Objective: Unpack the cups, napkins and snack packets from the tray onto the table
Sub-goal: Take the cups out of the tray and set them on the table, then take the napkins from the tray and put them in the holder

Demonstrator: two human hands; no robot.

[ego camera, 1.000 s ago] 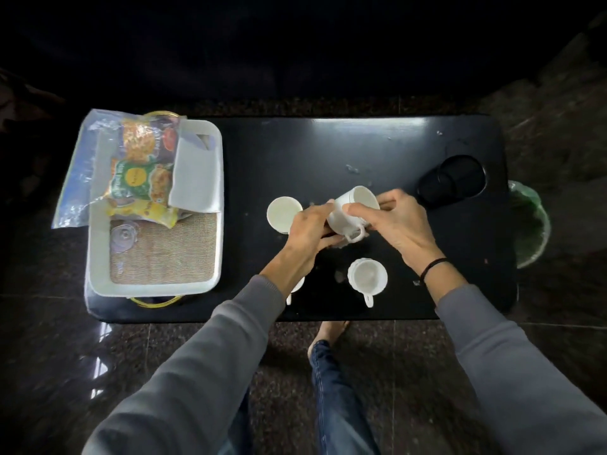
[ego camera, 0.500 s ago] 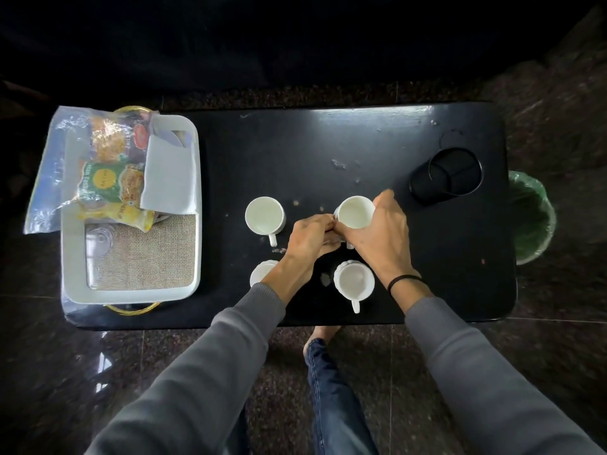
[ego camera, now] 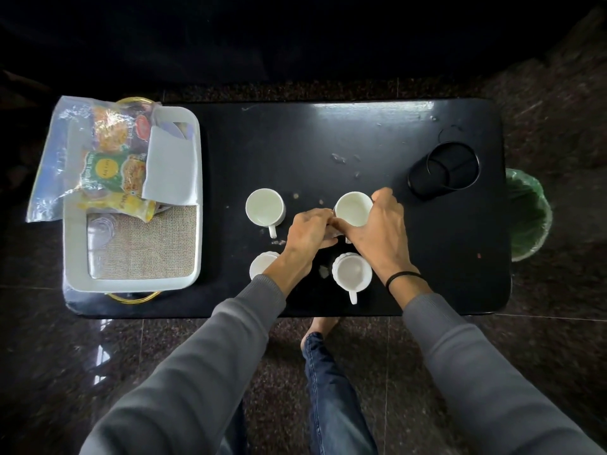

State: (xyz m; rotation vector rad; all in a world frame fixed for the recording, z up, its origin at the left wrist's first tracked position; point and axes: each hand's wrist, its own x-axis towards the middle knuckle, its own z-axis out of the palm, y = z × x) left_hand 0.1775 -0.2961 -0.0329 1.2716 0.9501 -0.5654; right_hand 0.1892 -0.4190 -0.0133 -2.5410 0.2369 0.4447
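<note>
The tray sits at the table's left edge — snack packets and a napkin inside. Four cups stand mid-table; the left hand and right hand are wrapped around the far-right cup. Far side open — a black holder stands right.

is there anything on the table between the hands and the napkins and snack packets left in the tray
Only the far-left white cup stands on the table between the hands and the tray. Both hands, left hand and right hand, are on the far-right cup. Napkins and snack packets lie uncovered.
</note>
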